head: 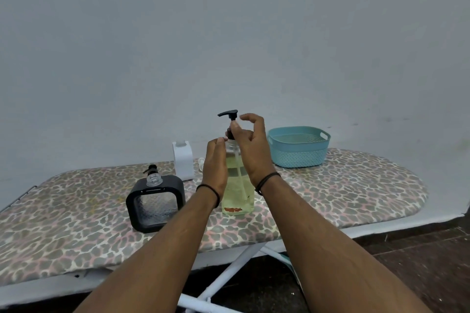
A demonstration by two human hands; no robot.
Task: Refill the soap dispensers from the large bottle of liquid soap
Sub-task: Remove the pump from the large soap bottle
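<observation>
My right fingers (235, 126) pinch the black pump collar (231, 134) of the large soap bottle (237, 185), while my left hand (215, 168) lies flat and relaxed against its left side. The bottle stands upright mid ironing board (356, 190). Left: black square dispenser (155, 202), uncapped; behind, white dispenser (183, 160); far right, teal basket (298, 147)

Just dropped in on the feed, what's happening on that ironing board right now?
A person is working on the large soap bottle, which stands upright on the ironing board. The left hand steadies its shoulder while the right hand pinches the dark pump collar, apparently unscrewing it. The black square dispenser stands to the left with its neck open, its pump lying behind it. A white dispenser and a teal basket stand farther back. No pouring yet.
</observation>
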